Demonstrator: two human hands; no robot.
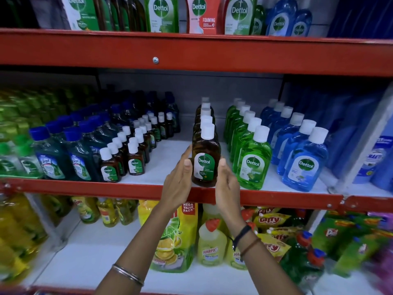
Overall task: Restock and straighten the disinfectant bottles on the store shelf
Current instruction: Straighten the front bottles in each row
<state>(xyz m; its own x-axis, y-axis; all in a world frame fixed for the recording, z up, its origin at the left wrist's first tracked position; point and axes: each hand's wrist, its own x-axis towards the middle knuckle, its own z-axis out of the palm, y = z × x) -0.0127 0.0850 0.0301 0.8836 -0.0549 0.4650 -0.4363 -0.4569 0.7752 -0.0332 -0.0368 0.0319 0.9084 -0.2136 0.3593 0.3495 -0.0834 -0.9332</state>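
A brown Dettol bottle (205,160) with a white cap and green label stands at the front edge of the middle shelf (161,165), heading a row of like brown bottles. My left hand (178,182) presses flat against its left side with the thumb on the label edge. My right hand (227,184) cups its right side, thumb touching the label. Both palms clasp the bottle between them. To its right stand a row of green Dettol bottles (253,160) and a row of blue Dettol bottles (304,162).
Small brown Dettol bottles (134,158) and dark blue-capped bottles (53,154) fill the shelf's left. A bare white strip lies between them and the held bottle. The red upper shelf beam (191,54) hangs overhead. Yellow cleaners and pouches (174,237) sit below.
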